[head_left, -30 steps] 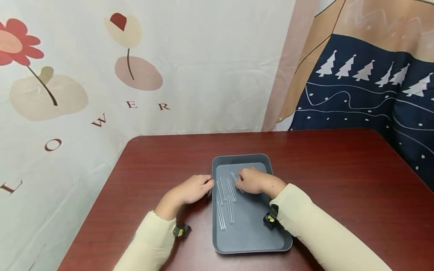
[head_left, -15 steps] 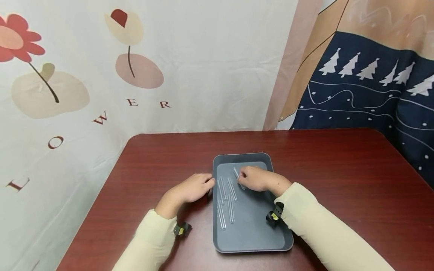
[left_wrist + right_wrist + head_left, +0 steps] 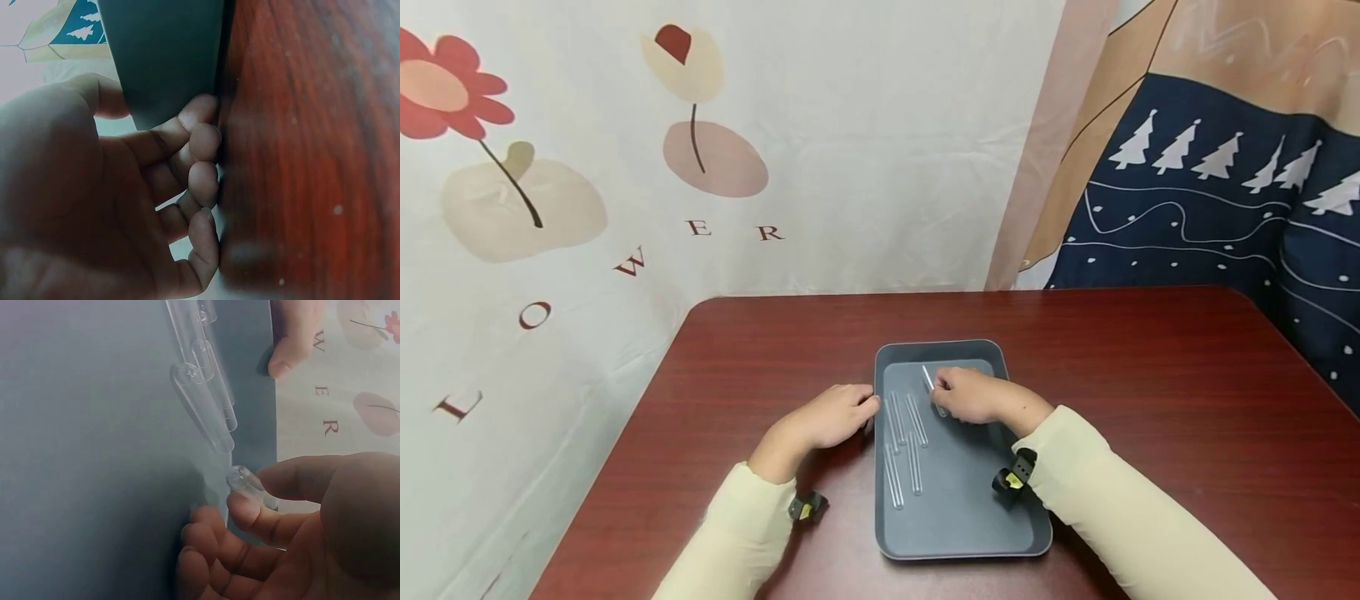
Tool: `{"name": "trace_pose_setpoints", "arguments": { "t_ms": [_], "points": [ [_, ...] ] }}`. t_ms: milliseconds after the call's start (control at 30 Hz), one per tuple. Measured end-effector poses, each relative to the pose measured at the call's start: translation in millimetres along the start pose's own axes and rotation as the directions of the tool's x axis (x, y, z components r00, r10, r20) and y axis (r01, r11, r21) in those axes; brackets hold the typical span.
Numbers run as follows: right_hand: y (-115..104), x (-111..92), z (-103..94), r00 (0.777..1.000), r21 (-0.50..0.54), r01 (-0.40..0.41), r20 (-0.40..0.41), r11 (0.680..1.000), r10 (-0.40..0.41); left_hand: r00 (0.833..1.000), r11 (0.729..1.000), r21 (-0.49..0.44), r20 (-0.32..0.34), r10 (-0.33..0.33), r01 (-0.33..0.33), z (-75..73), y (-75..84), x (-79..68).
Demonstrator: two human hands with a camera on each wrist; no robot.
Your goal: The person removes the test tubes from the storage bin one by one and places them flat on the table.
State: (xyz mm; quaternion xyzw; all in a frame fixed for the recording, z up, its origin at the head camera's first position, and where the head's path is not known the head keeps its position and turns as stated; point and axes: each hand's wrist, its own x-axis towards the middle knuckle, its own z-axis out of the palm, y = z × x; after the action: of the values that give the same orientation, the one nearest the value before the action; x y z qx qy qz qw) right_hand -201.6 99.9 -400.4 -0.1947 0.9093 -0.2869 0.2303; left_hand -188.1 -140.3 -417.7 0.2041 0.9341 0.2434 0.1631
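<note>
A grey rectangular tray (image 3: 970, 533) lies on the table, with several clear test tubes (image 3: 892, 479) along its left half. Over the tray's far part, my right hand (image 3: 976, 397) pinches one test tube (image 3: 240, 479) between thumb and index finger. That tube slants, its far end showing past the fingers in the head view; the remaining fingers curl near the tray floor in the right wrist view. At the tray's left side, my left hand (image 3: 831, 417) grips the edge. Its thumb (image 3: 109, 100) goes over the rim while the other fingers bend against the outer wall, close to the tabletop.
The tray stands on a dark red wooden table (image 3: 760, 350). A pale curtain (image 3: 865, 167) with flowers and letters hangs behind the table, and a navy cloth (image 3: 1187, 217) with white trees is at the right. Each wrist wears a small black camera (image 3: 1013, 479).
My right hand has shifted slightly toward the tray's far end and to the right, carrying the pinched test tube. The left hand stays on the tray edge; the head view has turned a little.
</note>
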Motion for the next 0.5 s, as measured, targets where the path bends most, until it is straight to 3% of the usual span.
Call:
{"name": "trace_pose_setpoints", "arguments": {
  "t_ms": [167,500],
  "points": [
    [4,-4,-3.0,1.000,0.058,0.012,-0.015,0.998,-0.011,1.000,1.000,0.000,-0.007,0.002,-0.002,1.3,-0.5,0.8],
    [9,-23,-18.0,0.990,0.147,0.121,-0.089,0.982,-0.109,1.000,1.000,0.000,-0.013,0.008,-0.008,2.9,-0.3,1.7]
  ]
}}
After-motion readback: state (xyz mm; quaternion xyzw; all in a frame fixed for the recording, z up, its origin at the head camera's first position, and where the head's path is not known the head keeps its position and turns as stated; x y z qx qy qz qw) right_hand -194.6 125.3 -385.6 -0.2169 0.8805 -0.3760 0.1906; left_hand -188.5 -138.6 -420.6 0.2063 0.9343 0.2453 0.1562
